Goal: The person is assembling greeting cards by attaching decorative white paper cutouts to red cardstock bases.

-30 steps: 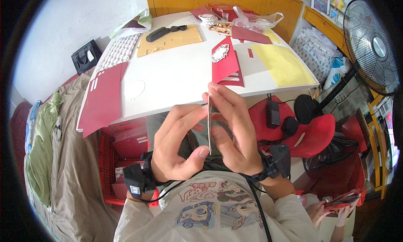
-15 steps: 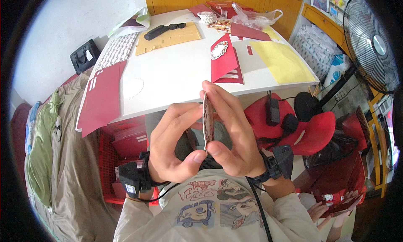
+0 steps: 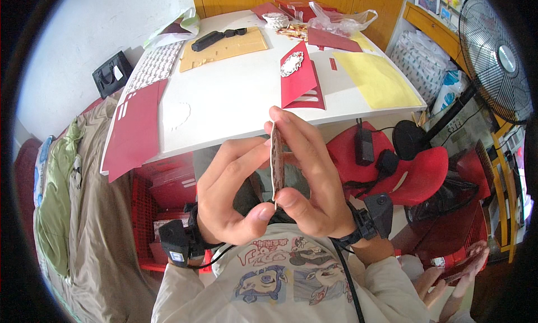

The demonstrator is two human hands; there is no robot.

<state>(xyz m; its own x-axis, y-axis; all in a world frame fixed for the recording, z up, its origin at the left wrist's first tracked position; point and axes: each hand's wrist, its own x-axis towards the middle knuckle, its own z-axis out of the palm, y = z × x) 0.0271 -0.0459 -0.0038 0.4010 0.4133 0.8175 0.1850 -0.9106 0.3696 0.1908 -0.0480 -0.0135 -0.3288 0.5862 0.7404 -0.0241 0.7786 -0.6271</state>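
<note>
Thin piece [image 3: 278, 163] — pattern too foreshortened to tell

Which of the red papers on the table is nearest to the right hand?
The bright red paper with a pale ornament on it, just beyond the right hand; the others lie farther left or back.
</note>
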